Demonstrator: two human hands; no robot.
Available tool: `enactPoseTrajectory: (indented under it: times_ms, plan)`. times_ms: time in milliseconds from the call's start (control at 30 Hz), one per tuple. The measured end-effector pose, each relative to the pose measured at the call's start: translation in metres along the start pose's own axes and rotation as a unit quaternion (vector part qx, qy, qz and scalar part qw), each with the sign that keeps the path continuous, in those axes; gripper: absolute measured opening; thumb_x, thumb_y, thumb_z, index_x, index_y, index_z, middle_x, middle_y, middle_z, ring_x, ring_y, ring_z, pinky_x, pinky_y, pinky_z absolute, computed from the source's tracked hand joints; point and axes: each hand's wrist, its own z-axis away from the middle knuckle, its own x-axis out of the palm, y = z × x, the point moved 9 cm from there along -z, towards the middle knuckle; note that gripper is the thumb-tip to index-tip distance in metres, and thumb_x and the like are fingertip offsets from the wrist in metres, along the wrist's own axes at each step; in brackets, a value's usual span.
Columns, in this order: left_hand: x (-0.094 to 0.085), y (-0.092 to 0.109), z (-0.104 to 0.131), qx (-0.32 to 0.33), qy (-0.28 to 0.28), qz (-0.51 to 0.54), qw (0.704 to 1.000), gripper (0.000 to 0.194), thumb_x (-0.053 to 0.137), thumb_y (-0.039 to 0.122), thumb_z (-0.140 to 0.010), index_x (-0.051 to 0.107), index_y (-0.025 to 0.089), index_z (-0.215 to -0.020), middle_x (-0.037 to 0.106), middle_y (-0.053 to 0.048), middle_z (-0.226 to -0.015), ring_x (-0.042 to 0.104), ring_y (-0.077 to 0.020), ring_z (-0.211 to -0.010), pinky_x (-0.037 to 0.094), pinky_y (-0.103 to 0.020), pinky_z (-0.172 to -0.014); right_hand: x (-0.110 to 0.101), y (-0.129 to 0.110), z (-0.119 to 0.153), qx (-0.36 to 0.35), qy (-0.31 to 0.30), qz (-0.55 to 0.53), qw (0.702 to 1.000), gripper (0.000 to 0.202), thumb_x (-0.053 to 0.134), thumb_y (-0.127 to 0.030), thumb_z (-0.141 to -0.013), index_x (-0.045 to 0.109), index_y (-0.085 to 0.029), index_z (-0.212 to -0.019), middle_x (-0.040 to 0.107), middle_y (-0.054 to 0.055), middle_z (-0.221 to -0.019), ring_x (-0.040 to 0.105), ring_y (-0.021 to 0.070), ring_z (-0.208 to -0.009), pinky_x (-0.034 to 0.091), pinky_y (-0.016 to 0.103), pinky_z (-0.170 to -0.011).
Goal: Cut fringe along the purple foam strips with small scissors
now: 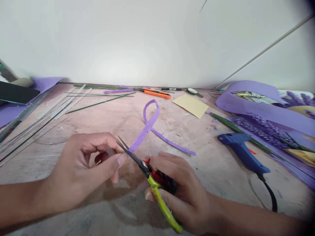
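Observation:
A narrow purple foam strip [145,131] with fine cuts along it curls up from my fingers, makes a loop, and trails its tail to the right on the table. My left hand [94,167] pinches its near end between thumb and fingers. In my right hand [179,190] is a pair of scissors [144,167] with dark blades and yellow-green and red handles. The blades stand slightly apart, right at the strip's near end beside my left fingertips. Whether the strip lies between the blades I cannot tell exactly.
A blue glue gun [243,152] with a black cord lies at the right, near purple foam sheets [248,87] and lavender-like stems [263,131]. Along the back are an orange cutter knife [157,93], green tape [193,91] and a yellow card [190,105]. Clear sticks [73,103] and wires lie left.

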Motion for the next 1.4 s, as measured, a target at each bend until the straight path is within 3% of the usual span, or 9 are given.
enactPoseTrajectory:
  times_ms: [700, 1400]
  plan:
    - [-0.0029, 0.0065, 0.0006, 0.014, 0.037, 0.015, 0.999, 0.017, 0.064, 0.019, -0.081, 0.072, 0.022, -0.065, 0.068, 0.002, -0.049, 0.059, -0.0131, -0.044, 0.043, -0.022, -0.043, 0.0006, -0.0020, 0.0002, -0.014, 0.001, -0.003, 1.000, 0.030, 0.062, -0.034, -0.096, 0.041, -0.022, -0.078, 0.046, -0.006, -0.065, 0.039, 0.0113, -0.058, 0.029, 0.027, -0.057]
    - [-0.0046, 0.0031, 0.0040, 0.015, 0.054, -0.001, 0.998, 0.025, 0.064, 0.016, -0.079, 0.069, 0.023, -0.056, 0.067, 0.003, -0.049, 0.057, -0.0122, -0.045, 0.043, -0.021, -0.045, 0.0032, 0.0029, 0.0017, 0.011, -0.009, 0.003, 1.000, 0.041, 0.062, -0.038, -0.098, 0.037, -0.021, -0.070, 0.040, -0.006, -0.060, 0.036, 0.0109, -0.057, 0.028, 0.027, -0.058]
